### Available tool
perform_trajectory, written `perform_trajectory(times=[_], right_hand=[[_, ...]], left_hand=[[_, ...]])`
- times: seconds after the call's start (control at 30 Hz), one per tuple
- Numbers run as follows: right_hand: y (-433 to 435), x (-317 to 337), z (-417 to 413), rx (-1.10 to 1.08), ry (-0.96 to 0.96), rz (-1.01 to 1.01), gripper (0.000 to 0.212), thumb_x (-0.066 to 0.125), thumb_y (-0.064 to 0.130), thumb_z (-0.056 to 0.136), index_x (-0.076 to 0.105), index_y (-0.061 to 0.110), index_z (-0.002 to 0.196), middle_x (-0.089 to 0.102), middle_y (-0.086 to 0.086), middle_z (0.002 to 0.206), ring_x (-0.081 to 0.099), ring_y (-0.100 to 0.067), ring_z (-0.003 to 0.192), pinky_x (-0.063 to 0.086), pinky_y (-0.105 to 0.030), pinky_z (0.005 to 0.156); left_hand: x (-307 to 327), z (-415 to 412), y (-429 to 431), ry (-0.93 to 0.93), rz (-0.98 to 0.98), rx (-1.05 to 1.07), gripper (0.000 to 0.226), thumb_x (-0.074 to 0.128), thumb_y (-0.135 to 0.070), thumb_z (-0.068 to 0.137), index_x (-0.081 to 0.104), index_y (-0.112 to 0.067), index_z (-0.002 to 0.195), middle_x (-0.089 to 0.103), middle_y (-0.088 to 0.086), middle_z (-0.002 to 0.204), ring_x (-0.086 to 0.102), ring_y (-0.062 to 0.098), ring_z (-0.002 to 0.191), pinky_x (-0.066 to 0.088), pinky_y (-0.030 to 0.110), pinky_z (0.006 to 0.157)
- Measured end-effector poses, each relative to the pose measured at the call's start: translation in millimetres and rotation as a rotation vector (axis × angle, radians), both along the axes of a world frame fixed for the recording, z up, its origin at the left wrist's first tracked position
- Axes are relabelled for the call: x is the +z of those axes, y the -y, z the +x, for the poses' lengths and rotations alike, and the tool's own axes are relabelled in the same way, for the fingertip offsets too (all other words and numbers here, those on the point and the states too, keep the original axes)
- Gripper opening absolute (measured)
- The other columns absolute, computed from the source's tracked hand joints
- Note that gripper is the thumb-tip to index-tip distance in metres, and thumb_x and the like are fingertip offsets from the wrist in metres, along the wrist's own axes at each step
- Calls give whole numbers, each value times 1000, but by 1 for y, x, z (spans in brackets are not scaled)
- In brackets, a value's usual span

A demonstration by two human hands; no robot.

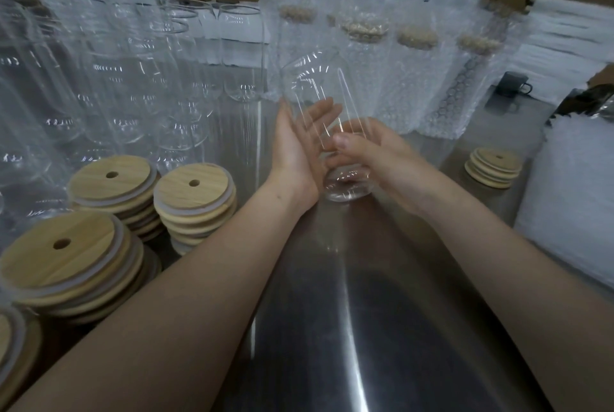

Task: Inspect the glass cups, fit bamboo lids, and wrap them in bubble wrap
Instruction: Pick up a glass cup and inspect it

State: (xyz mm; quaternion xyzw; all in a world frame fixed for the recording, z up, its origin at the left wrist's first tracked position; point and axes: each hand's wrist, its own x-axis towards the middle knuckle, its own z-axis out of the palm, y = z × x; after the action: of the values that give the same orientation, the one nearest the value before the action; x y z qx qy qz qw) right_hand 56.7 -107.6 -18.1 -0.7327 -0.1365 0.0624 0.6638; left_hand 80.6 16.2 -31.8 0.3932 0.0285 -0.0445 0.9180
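Left hand lies flat against cup, fingers straight; right hand curls round its lower end. Cup held mid-frame above table, leaning toward 11 o'clock; lids at 8 o'clock. Risk: smooth glass slips from grip, strikes steel, chips.

The brushed-steel bench carries rows of bare glass cups at its far left. Stacks of bamboo lids (each with a hole) stand in front of them. Bubble-wrapped cups stand at the far middle, a small lid stack lies to the right, and beyond it is what may be a dark mug.
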Motion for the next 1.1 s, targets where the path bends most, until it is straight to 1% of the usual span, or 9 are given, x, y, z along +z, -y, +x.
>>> perform_trajectory(times=[0.1, 0.2, 0.27, 0.43, 0.53, 0.63, 0.73, 0.87, 1.1], right_hand=[[-7, 3, -2, -74, 38, 35, 31, 75, 19, 83, 52, 10, 102, 69, -4, 85, 68, -7, 62, 53, -20, 54], [-14, 1, -1, -203, 118, -113, 47, 83, 28, 74, 51, 13, 106, 70, -8, 94, 71, -17, 79, 59, -36, 71], [-18, -2, 0, -281, 171, -184, 59, 83, 37, 65, 48, 18, 109, 70, -6, 99, 70, -19, 89, 59, -41, 74], [-22, -8, 0, -437, 371, -444, 73, 82, 51, 66, 39, 25, 119, 61, 14, 97, 62, -5, 88, 48, -18, 74], [-21, -10, -1, -523, 469, -582, 87, 79, 52, 70, 36, 14, 136, 56, -5, 120, 58, -21, 107, 50, -34, 87], [-19, -10, -1, -508, 539, -692, 96, 74, 54, 74, 28, 13, 147, 51, -11, 128, 51, -26, 117, 46, -43, 97], [-10, -9, 2, -345, 418, -535, 87, 73, 46, 82, 26, 21, 151, 50, -5, 129, 51, -16, 113, 44, -28, 93], [4, 0, 6, -207, 215, -79, 34, 61, 25, 96, 55, 27, 130, 58, 2, 100, 57, -9, 89, 47, -27, 82], [5, -1, 5, 54, 5, 68, 42, 64, 31, 78, 59, 20, 118, 68, -2, 99, 65, -19, 90, 50, -35, 81]], left_hand=[[-1, 4, 0, 9, 5, -5, 72, 17, -64, 98, 65, -12, 110, 70, 3, 118, 69, 30, 92, 56, 37, 72], [-1, 4, 2, 23, -72, -12, 66, 19, -58, 101, 62, -8, 105, 69, 8, 107, 66, 38, 94, 49, 51, 92], [-1, 2, 2, 18, -96, -7, 63, 20, -55, 102, 60, -7, 107, 67, 11, 109, 65, 37, 92, 50, 49, 89], [3, 0, 4, 6, -66, 24, 58, 19, -52, 103, 58, -9, 107, 65, 10, 105, 66, 28, 90, 57, 42, 79], [3, -1, 10, 17, -18, 22, 58, 19, -56, 102, 59, -14, 104, 65, 6, 105, 60, 27, 104, 39, 48, 108], [4, -3, 12, 15, 3, 32, 60, 19, -58, 102, 57, -15, 119, 64, 4, 105, 58, 25, 105, 41, 47, 107], [3, -3, 9, 22, 5, 30, 58, 19, -58, 102, 53, -16, 122, 62, 5, 113, 59, 23, 107, 49, 43, 91], [0, 0, 3, 20, 14, 23, 61, 18, -60, 100, 58, -15, 112, 66, 8, 122, 64, 26, 110, 40, 46, 104], [-2, 2, 3, 17, -4, -24, 69, 15, -61, 100, 66, -14, 103, 70, 5, 106, 64, 27, 97, 53, 41, 86]])
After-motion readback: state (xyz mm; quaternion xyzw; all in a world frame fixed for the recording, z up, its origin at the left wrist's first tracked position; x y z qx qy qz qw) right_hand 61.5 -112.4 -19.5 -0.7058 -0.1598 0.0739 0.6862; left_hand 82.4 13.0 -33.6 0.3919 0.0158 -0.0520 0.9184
